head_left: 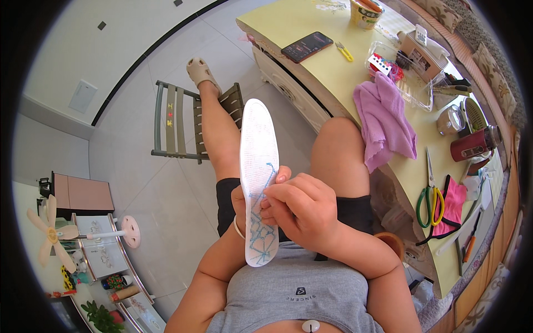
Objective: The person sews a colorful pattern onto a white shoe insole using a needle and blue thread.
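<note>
A white shoe insole (259, 133) stands upright before my chest, its toe end pointing away. Blue stitching (264, 238) runs over its lower half in crossing lines, and faint printed marks cover the upper part. My left hand (238, 202) grips the insole from behind, mostly hidden by it, with fingertips showing at the right edge. In front of the insole's middle is my right hand (304, 210), thumb and fingers pinched together close to the stitched face. Whatever lies in that pinch is too small to make out.
To the right, a yellow table (333, 77) carries a phone (307, 46), yellow thread snips (344, 51), a purple cloth (384, 119), a clear plastic box (413, 89), scissors (429, 194) and a dark red flask (474, 143). A folding stool (177, 122) supports my outstretched leg. A fan (53, 233) stands left.
</note>
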`<state>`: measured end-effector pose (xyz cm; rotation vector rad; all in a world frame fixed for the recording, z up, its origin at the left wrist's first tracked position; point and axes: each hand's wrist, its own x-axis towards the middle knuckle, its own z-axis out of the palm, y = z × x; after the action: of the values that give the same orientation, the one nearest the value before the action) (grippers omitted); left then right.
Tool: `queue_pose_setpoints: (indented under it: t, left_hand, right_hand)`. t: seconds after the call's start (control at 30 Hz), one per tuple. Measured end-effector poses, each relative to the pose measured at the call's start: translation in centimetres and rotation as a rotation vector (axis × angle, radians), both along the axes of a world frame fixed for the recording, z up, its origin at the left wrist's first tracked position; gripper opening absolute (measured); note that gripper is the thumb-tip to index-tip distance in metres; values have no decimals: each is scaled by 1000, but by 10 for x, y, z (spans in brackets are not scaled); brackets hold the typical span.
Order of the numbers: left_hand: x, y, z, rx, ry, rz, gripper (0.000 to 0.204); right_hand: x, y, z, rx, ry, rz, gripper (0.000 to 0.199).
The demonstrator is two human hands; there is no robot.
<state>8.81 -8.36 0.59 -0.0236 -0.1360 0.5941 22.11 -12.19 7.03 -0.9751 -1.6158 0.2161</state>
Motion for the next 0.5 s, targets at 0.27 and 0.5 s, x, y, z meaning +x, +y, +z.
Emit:
queue_pose_setpoints:
  t: [0.27,0.5]
  left_hand:
    - [2,0,1,-4,-68,-27,42]
    - [2,0,14,31,94,8,34]
  right_hand:
    - [0,0,0,-6,-2,-2,14]
    - [3,-3,0,-39,-15,-7,18]
